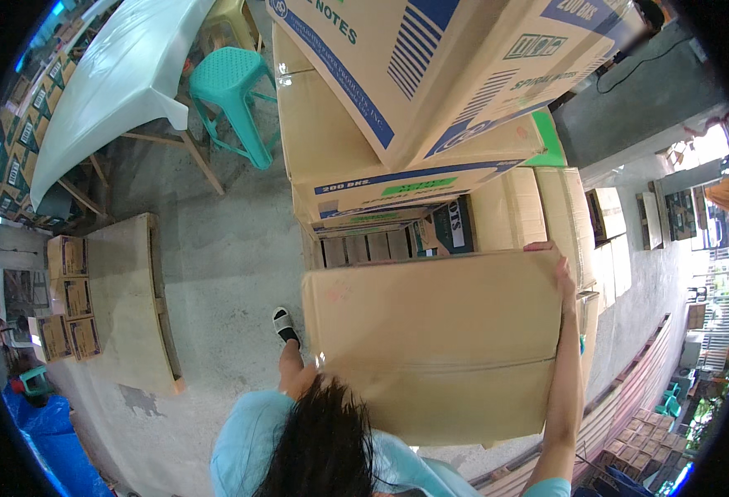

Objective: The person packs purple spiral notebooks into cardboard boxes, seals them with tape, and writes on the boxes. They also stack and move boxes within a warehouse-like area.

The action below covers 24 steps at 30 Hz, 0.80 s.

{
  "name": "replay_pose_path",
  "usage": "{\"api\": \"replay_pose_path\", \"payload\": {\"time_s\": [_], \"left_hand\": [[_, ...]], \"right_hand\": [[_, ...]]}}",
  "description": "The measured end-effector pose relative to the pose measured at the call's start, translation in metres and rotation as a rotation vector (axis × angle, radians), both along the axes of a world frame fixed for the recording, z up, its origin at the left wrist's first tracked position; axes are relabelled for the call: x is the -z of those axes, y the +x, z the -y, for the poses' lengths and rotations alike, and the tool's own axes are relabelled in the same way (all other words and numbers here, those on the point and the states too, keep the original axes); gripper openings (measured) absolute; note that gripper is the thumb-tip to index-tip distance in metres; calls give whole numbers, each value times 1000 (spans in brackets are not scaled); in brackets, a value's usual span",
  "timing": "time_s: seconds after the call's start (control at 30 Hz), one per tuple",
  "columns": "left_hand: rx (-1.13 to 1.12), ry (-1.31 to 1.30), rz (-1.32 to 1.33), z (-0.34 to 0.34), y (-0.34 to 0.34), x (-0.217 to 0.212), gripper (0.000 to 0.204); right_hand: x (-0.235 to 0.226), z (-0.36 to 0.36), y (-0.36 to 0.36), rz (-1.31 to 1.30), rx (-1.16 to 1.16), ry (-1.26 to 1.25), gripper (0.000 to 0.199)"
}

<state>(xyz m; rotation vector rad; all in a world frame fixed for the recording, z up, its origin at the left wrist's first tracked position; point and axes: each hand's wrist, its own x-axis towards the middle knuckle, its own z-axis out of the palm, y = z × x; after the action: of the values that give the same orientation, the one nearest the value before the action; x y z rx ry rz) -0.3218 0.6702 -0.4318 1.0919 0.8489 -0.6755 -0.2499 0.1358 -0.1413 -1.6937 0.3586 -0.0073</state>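
Observation:
A large plain brown cardboard box [439,315] is held level in front of my body, its taped seam running across the top. My right hand [551,263] wraps round the box's far right corner, with the forearm along its right side. At the near left edge, my left hand [300,379] grips the box; its fingers are mostly hidden. Just beyond the box, a wooden pallet [366,248] shows through a gap among stacked cartons. A printed brown carton with blue bands [381,195] stands on the far side of that gap.
Another printed carton [439,83] rises high on the stack ahead. Plain cartons [509,207] stand on the right. To the left are a green plastic stool [232,91], a table under a white sheet [124,74] and a wooden board on the floor [124,298]. Small boxes [70,290] are stacked beside it.

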Motion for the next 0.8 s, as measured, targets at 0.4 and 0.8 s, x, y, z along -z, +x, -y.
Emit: {"api": "replay_pose_path", "payload": {"time_s": [0.4, 0.8], "left_hand": [[127, 26, 29, -20, 46, 43, 65], [236, -63, 68, 15, 156, 127, 70]], "right_hand": [[127, -94, -6, 280, -3, 201, 90], [279, -89, 8, 356, 41, 535, 73]]}}
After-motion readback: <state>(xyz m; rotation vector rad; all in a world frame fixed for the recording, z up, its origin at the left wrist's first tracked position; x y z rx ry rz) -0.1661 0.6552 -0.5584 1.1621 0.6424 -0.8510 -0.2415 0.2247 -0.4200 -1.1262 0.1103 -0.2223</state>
